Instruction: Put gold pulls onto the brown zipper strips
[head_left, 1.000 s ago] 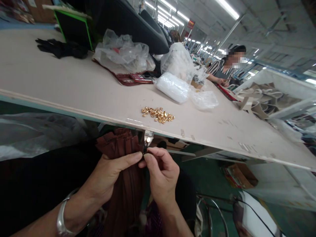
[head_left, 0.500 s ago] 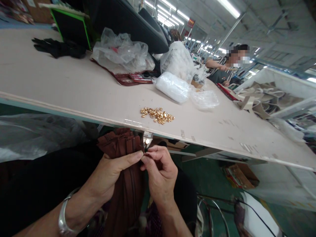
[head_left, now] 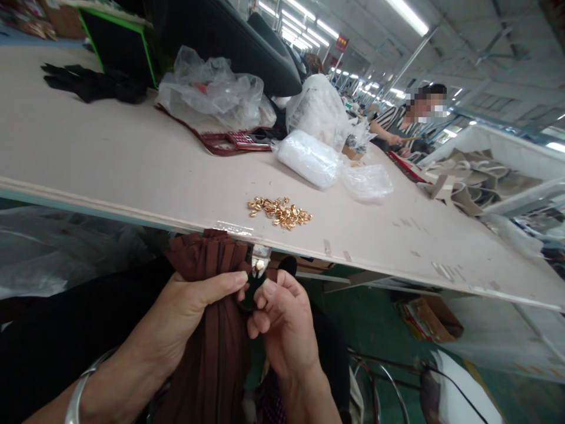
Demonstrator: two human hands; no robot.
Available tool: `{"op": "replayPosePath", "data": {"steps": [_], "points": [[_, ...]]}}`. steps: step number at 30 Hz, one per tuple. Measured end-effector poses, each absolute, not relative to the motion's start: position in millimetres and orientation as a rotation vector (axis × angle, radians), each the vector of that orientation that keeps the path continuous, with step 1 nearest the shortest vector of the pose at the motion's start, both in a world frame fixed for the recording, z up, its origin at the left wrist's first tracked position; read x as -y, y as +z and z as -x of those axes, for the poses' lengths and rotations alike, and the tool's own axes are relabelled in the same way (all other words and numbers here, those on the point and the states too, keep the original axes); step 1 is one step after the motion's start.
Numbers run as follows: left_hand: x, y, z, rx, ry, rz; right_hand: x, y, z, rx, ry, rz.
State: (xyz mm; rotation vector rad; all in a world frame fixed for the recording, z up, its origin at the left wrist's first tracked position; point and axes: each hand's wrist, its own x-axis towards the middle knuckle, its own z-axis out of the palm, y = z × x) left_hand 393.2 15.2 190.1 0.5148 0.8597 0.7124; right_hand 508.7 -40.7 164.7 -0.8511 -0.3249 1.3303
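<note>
Gripping one brown bundle [head_left: 213, 347]: left hand [head_left: 194, 303]; right hand [head_left: 286, 318] fingers curled, hold unclear; narrow gap between, surface [head_left: 132, 165] edge ahead.

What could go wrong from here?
1. The gold pieces lie loose near the front edge of the table; a knock might send some to the floor.
2. The left hand grips many brown strips in one bundle; if the grip slackens, some could slide out.
3. The right hand has its fingertips close to the metal fitting; a slip might scrape them.
</note>
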Motion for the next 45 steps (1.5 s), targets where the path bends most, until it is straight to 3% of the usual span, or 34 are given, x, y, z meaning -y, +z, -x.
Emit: {"op": "replayPosePath", "data": {"steps": [20,45], "points": [[-21,188,-399,-0.874,0.584,-0.561,31,165,-509,0.270,1.399,0.891],[-23,195,-403,-0.919,0.780,-0.856,28,163,-508,0.351,1.279,0.878]]}}
